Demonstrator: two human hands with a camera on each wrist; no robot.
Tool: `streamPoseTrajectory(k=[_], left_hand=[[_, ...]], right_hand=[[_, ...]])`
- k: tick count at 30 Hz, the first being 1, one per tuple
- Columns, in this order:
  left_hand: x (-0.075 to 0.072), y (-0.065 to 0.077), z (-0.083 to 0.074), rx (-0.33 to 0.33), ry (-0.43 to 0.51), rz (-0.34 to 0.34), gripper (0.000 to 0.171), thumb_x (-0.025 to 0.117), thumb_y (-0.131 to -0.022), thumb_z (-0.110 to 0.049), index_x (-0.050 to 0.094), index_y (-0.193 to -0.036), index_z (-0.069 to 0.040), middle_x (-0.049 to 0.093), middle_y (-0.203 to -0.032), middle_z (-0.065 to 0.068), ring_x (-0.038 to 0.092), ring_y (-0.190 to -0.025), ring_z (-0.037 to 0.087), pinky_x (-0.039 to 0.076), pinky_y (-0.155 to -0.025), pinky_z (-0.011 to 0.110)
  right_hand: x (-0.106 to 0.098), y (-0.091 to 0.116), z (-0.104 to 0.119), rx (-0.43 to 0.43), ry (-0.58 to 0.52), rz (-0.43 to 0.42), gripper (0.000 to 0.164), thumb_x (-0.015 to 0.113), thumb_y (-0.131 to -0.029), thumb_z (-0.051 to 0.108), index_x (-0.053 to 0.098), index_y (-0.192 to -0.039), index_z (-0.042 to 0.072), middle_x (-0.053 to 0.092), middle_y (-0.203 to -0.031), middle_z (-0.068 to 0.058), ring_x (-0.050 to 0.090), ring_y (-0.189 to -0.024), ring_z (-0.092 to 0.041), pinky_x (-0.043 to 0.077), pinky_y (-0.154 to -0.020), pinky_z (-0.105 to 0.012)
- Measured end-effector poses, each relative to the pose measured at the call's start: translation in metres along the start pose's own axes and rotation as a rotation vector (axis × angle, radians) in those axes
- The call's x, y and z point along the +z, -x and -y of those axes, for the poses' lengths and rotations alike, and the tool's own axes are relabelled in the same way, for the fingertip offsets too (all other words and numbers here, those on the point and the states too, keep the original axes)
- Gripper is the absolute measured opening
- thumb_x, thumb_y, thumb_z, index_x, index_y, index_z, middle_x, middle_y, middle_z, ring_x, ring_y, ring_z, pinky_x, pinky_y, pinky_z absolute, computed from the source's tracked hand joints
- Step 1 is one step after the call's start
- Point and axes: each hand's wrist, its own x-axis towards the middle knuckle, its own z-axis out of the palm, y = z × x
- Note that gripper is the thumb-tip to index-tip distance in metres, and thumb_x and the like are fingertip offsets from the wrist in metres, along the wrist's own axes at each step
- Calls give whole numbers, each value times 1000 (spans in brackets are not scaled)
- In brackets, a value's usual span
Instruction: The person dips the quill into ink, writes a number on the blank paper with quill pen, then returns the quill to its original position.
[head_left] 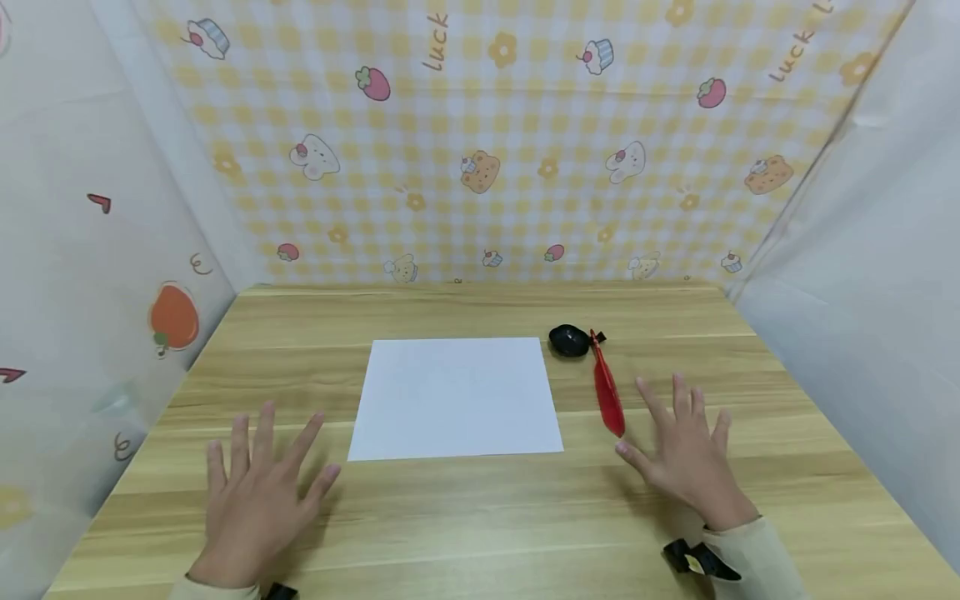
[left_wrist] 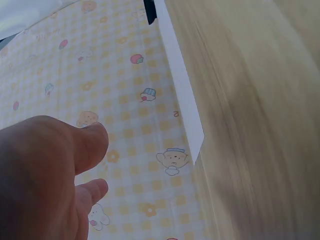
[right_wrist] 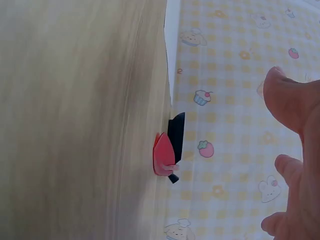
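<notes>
A white sheet of paper (head_left: 457, 398) lies flat on the wooden table. Right of its far corner sits a glossy black rounded object (head_left: 568, 342) with a small narrow end; its kind is unclear. Beside it lies a red feather-shaped item (head_left: 608, 398) with a thin stem, pointing away from me. My left hand (head_left: 258, 500), fingers spread, is left of the paper's near corner and holds nothing. Also spread and holding nothing, my right hand (head_left: 686, 458) has its thumb close to the feather's near tip. Both hands show partly in their wrist views.
The wooden table (head_left: 450, 525) runs back to a yellow checked cloth (head_left: 450, 167) printed with small cartoons. Pale sheets hang at the left (head_left: 67, 250) and the right (head_left: 870, 275). A black strap (head_left: 701, 560) is at my right cuff.
</notes>
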Motion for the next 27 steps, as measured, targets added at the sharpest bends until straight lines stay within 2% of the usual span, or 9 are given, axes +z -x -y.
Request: streamPoseTrajectory(k=[4,8,12,16,19,22,27], left_hand=[[0,-7,0,19,11,8,66,47,-96,-57,31,-153,-28,-1,-159,25,-9,-140,52,-14,-103,68],[0,-16,0,46,10,1,65,47,-96,-56,32,-152,-27,5,-158,26,-6,-140,53,-11,-105,68],[0,-24,0,77,20,6,64,49,-96,-55,36,-150,-24,13,-156,27,1,-140,54,0,-105,70],[-1,-31,2,106,31,21,65,50,-95,-57,40,-147,-20,19,-152,29,10,-136,58,9,-103,72],[0,-36,2,132,32,47,67,52,-94,-57,41,-147,-19,21,-152,31,15,-134,60,13,-101,73],[1,-41,2,162,32,73,68,55,-93,-56,40,-148,-19,22,-151,31,18,-133,59,16,-100,74],[3,-51,2,222,56,91,70,66,-89,-48,42,-146,-15,29,-148,31,26,-131,55,22,-99,72]], right_hand=[[1,-7,-8,-56,-38,-52,89,66,-84,56,26,-154,19,13,-152,-35,12,-135,-61,3,-92,-83],[1,-16,-12,-90,-55,-86,87,68,-83,55,30,-153,20,21,-150,-34,17,-135,-57,7,-93,-82],[1,-29,-16,-146,-38,-123,84,70,-83,49,32,-151,18,29,-146,-34,26,-133,-53,16,-96,-77],[5,-45,-22,-226,-62,-162,77,74,-83,35,38,-146,9,41,-138,-33,40,-125,-51,29,-96,-70],[7,-55,-27,-265,-99,-170,72,75,-83,28,43,-142,2,48,-134,-30,49,-118,-49,37,-93,-65],[9,-61,-32,-300,-123,-177,68,75,-84,24,45,-139,-2,52,-133,-25,52,-117,-45,42,-92,-60],[10,-68,-38,-301,-157,-140,63,73,-87,19,46,-139,-1,53,-134,-23,51,-119,-43,42,-94,-58]])
